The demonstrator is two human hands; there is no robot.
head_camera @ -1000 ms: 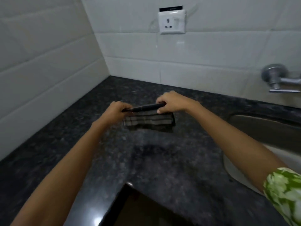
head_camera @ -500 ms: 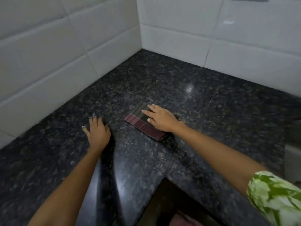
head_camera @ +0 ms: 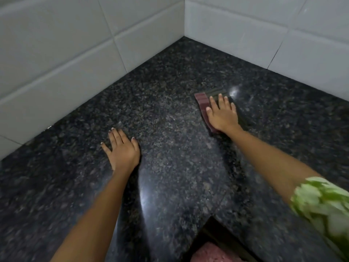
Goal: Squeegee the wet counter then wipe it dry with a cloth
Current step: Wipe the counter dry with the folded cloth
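Closest to me, the counter [head_camera: 170,186] edge notches inward, with a dark gap and something pinkish [head_camera: 211,254] below it; nothing to catch there. My left hand [head_camera: 121,150] lies flat on the granite, fingers spread, holding nothing, just bracing. Further out, my right hand [head_camera: 222,115] presses palm-down with fingers extended on the folded cloth [head_camera: 201,100], which sits on the counter toward the back corner, its reddish edge and a darker striped part showing past my fingertips. I judge the cloth light, soft and limp, so it should slide easily on polished stone. It is best driven by flat palm pressure across the middle of the fold, or it may bunch. The stone shines, though I cannot tell how wet it is. Beyond, only the tiled walls [head_camera: 75,53] bound my stroke. No squeegee is in view.
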